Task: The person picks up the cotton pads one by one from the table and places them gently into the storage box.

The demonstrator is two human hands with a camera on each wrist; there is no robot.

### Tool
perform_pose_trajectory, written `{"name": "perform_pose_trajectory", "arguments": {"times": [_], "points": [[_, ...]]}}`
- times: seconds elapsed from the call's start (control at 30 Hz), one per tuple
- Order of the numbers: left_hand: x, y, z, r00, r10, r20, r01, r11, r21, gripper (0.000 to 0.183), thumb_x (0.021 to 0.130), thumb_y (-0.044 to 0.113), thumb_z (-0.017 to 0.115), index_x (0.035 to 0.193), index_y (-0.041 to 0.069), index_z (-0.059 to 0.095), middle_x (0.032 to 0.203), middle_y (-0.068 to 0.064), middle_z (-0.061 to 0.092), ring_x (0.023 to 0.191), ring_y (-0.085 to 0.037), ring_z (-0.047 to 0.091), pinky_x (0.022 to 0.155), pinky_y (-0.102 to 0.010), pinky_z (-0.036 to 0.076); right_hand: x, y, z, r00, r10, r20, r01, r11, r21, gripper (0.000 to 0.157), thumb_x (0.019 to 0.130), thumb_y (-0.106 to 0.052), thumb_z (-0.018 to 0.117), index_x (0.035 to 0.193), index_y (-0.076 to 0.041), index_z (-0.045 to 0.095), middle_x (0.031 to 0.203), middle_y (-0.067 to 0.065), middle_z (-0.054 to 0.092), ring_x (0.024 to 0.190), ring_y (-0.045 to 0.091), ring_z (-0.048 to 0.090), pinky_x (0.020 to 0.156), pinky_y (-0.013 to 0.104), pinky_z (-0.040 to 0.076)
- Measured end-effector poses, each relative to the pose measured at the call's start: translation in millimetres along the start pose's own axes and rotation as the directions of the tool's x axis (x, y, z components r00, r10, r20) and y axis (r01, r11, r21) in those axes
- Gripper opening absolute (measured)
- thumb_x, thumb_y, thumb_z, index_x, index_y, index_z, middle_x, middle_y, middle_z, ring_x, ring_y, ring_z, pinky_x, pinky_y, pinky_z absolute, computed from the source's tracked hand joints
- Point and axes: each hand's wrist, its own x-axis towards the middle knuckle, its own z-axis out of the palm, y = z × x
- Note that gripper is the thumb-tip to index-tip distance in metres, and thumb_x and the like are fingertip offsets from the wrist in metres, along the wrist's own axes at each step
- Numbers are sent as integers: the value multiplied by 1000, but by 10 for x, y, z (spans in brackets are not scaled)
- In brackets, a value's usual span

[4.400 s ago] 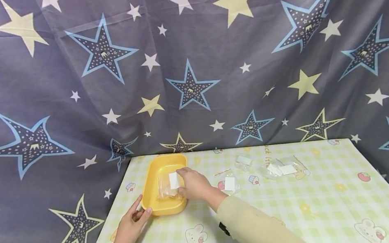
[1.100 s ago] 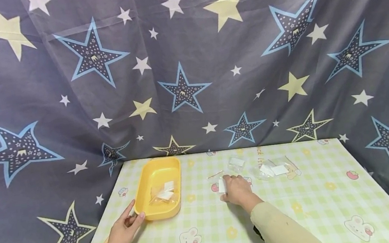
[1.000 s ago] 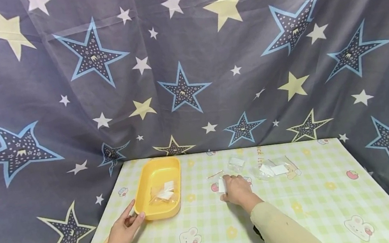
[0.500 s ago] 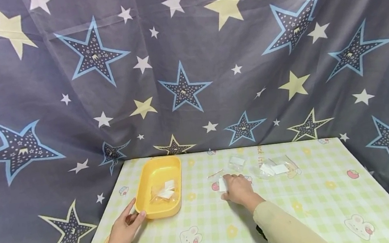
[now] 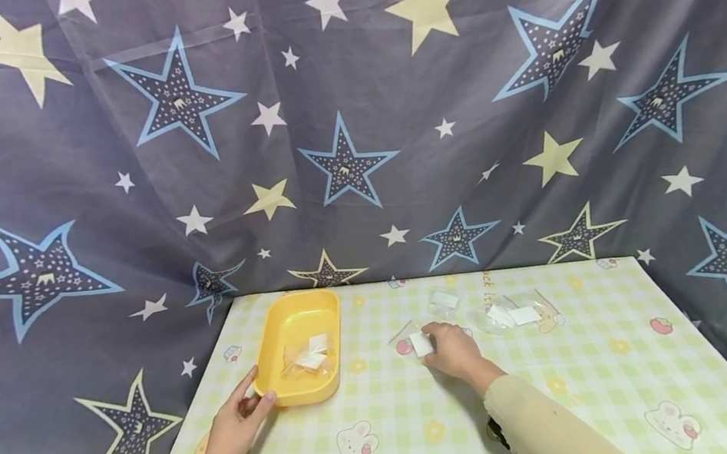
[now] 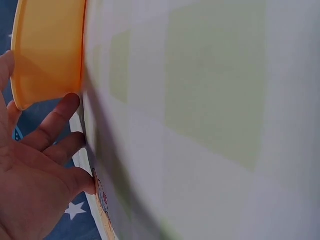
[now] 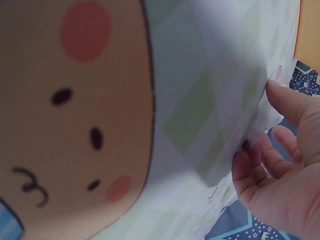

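Observation:
At the front left corner of a yellow plastic tray (image 5: 312, 394), my left hand (image 5: 230, 433) holds the rim between thumb and fingers. In the left wrist view, the fingers (image 6: 64, 112) touch the tray's outer wall (image 6: 47, 55). Inside the tray lie small clear plastic bags (image 5: 312, 354) with white labels. To the tray's right, my right hand (image 5: 453, 348) pinches another clear bag with a white label (image 5: 420, 344), its red-edged end tilted up. In the right wrist view, the bag (image 7: 267, 117) is partly hidden by the fingers. The bags' contents are too small to tell.
Beyond the right hand lies a clear bag (image 5: 444, 299) with a white label. Farther right, more labelled bags (image 5: 514, 314) lie overlapping. A green checked cloth (image 5: 569, 400) covers the table, and a starry curtain (image 5: 346, 105) hangs along its back edge.
My right hand has gone from the tray, where a bag now lies released, to a bag on the table. In the last half second that bag has shifted and tilted. The left hand stays at the tray.

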Motion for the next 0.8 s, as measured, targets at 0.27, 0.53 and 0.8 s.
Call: {"name": "perform_pose_trajectory", "arguments": {"times": [0.27, 0.53, 0.8], "points": [[6, -14, 0, 1000, -13, 13, 13, 1000, -5, 81, 101, 62, 66, 169, 31, 35, 134, -15, 73, 123, -26, 64, 111, -53, 48, 8, 81, -12, 1000, -5, 15, 3, 996, 92, 64, 81, -16, 92, 139, -6, 67, 118, 12, 77, 107, 32, 73, 99, 52, 57], [25, -9, -2, 1000, -14, 20, 13, 1000, 17, 82, 100, 64, 66, 169, 31, 35, 128, -12, 72, 114, -22, 62, 105, -51, 50, 2, 111, -31, 1000, 1, 29, -5, 990, 140, 52, 82, -14, 93, 130, -10, 73, 109, 7, 76, 98, 25, 70, 94, 48, 56], [25, -18, -15, 999, -20, 30, 20, 1000, 6, 83, 100, 65, 65, 169, 32, 34, 128, -10, 72, 114, -22, 62, 106, -49, 49, 4, 87, -27, 1000, -9, 18, 7, 989, 144, 42, 83, -13, 91, 122, -11, 76, 107, 6, 76, 96, 22, 69, 92, 46, 56]]}}
